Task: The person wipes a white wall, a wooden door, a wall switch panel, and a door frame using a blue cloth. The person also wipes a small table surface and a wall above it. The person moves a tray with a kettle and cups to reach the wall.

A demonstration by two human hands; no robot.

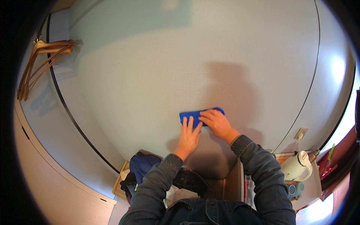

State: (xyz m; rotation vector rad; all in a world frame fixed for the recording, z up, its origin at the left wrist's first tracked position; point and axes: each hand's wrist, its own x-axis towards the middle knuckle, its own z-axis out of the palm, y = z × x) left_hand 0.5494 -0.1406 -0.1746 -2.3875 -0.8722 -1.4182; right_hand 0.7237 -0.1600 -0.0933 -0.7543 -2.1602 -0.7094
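- Pale wall [150,75] is backing a blue cloth [191,113];
- left hand [189,138] is touching it, fingers spreading apart;
- right hand [218,123] is overlapping its right part; whether clamped, I cannot tell.

I read cloth [194,114] as solid bright blue. My sleeves [153,182]: faded dark blue-grey. Wall [157,75]: pale grey-blue, faint fine texture; strip [62,84] black. Hangers [45,49]: warm brown. Clothes pile [142,167]: navy, black, white. Cabinet front [67,180]: pale beige. Kettle [297,167]: cream. 2 cups [299,186]: dusty light blue. Socket plate [303,131]: beige.
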